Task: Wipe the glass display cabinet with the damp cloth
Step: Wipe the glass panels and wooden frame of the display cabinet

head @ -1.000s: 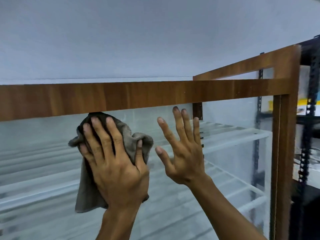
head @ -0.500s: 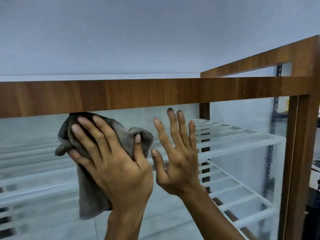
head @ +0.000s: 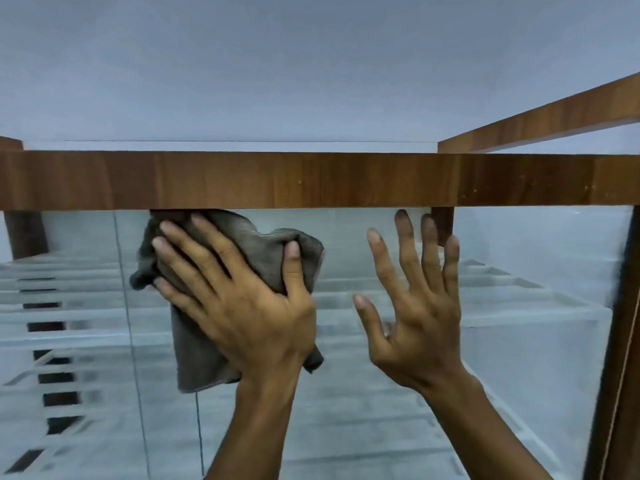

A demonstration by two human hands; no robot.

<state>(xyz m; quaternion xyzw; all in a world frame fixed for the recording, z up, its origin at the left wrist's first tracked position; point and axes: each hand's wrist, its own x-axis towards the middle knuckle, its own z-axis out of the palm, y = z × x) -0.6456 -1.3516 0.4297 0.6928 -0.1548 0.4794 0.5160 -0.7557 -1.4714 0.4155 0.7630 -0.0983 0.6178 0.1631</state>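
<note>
Pressing a grey cloth [head: 199, 358] against the glass [head: 540, 368] of the cabinet [head: 540, 123], the left hand [head: 249, 317] lies left of the frame's middle. Its fingers are spread and nearly straight over the bunched top of the cloth. The thumb is laid upward along a fold at the cloth's right edge, so the hand pins the cloth flat rather than clutching it. The top of the cloth touches the underside of the brown wooden rail [head: 346, 181] that crosses the frame from left to right. Its loose lower end hangs below the palm, with a corner showing just right of the wrist.

The right hand [head: 415, 327] is raised right of the middle, just beside the left. Its palm faces the glass, with fingers straight and wide apart, holding nothing. Whether it touches the pane I cannot tell. Its fingertips reach close under the rail.

Behind the glass, white slatted shelves [head: 512, 303] run across the lower half, blurred at lower left. A thin vertical line runs down the glass at left. A dark wooden post [head: 627, 306] stands at the right edge. A plain blue-grey wall [head: 311, 64] fills the upper half.
</note>
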